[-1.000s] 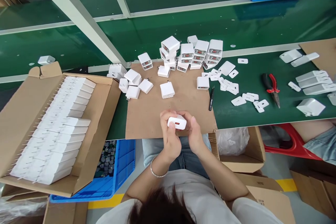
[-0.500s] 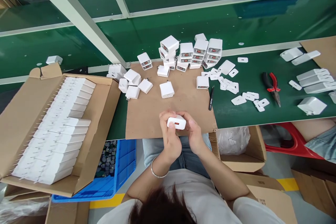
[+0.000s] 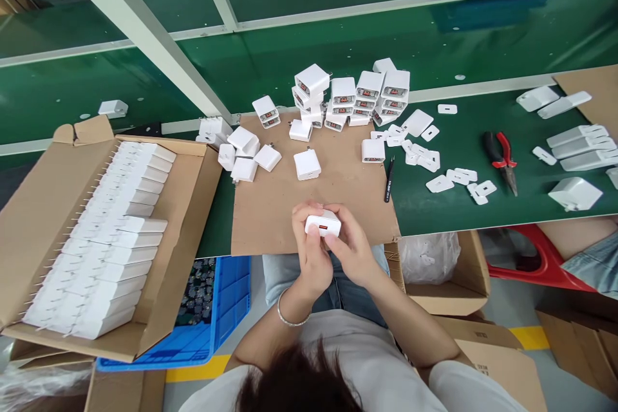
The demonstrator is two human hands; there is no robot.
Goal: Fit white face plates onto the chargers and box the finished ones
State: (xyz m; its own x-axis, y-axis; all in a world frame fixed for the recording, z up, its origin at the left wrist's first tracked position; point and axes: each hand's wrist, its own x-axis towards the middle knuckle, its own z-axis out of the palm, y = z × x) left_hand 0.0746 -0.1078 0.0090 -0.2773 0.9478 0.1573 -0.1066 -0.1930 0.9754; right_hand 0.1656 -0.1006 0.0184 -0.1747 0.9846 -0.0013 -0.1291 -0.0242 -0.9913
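Observation:
Between both hands, over the front of the cardboard sheet (image 3: pixel 270 225), is a white USB charger (image 3: pixel 322 223), its end with an orange-red port facing me. My left hand (image 3: pixel 311 251) is closed round its left side, thumb against the port end. On the right side my right hand (image 3: pixel 355 248) grips it too, with the thumb at its lower right edge. A single white charger (image 3: pixel 308 164) lies just beyond my hands. Stacked chargers with open ends (image 3: pixel 342 91) stand at the back of the sheet.
On the left, an open carton (image 3: pixel 181 232) holds rows of white chargers. Loose end covers (image 3: pixel 439 184), a black pen-like tool (image 3: pixel 389 179) and red-black pliers (image 3: pixel 501 161) lie right. A blue crate (image 3: pixel 232 296) is below the bench; another person's arm (image 3: pixel 579 238) shows at right.
My right thumb has moved in to the lower right edge of the charger's port end. The charger has shifted very slightly left and stays in both hands.

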